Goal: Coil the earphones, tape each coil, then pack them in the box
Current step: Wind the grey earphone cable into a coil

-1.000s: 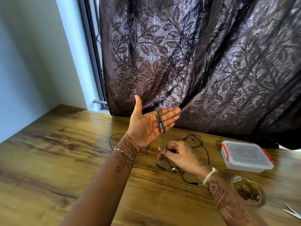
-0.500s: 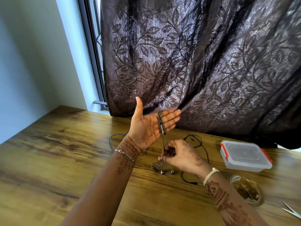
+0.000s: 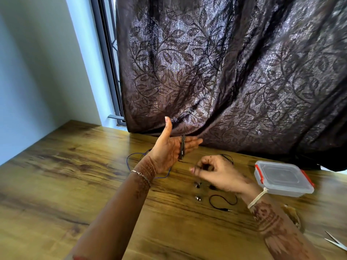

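Right hand (image 3: 216, 171): low over the desk, fingers curled in toward the thumb. The picture is too blurred to tell whether a cord is pinched between them. A pale cord wristband (image 3: 258, 197) sits on that wrist.

Left hand (image 3: 169, 149): raised on edge, thumb up, fingers straight and together. A dark earphone cable (image 3: 182, 147) is wound in several turns round the fingers, with a short end hanging below the palm. A thin metal bracelet (image 3: 140, 174) sits on that wrist.

Surface, near to far: brown wood-grain desk (image 3: 75, 175). The steel tips of scissors (image 3: 336, 244) are at the near right edge. A roll of clear tape (image 3: 294, 216) is partly hidden behind the right forearm. A clear plastic box with red clips (image 3: 283, 177) stands lid on, right of the right hand.

Room: a dark brown leaf-patterned curtain (image 3: 225, 72) hangs down to the desk's back edge. A dark window frame (image 3: 105, 62) and a pale wall (image 3: 28, 72) are to the left.

Earphones relative to hands: small earbuds (image 3: 197, 184) lie loose on the desk, just below the right hand. A black cable loop ending in a jack plug (image 3: 223, 201) lies nearer still, beside the right wrist. A blue cable (image 3: 129, 162) lies on the desk behind the left wrist.
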